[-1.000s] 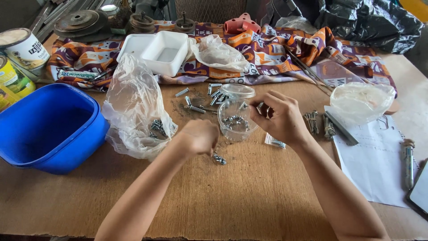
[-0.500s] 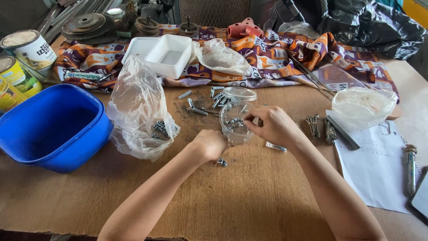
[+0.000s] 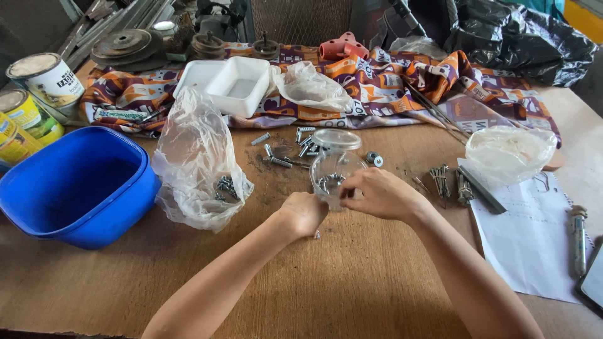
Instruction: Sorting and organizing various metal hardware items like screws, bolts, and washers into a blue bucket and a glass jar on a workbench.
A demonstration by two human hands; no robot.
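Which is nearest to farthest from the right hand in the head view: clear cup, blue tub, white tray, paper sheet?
From the right hand:
1. Clear cup, touching it, just left.
2. Paper sheet, to the right.
3. White tray, up and left, on the cloth.
4. Blue tub, far left.

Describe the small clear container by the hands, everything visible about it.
The clear plastic container is small, round and see-through, with a matching clear lid tilted open behind it. It stands on the brown board table, holding a small heap of silvery screws. The right hand touches its front right side; the left hand, closed, sits just left of it.
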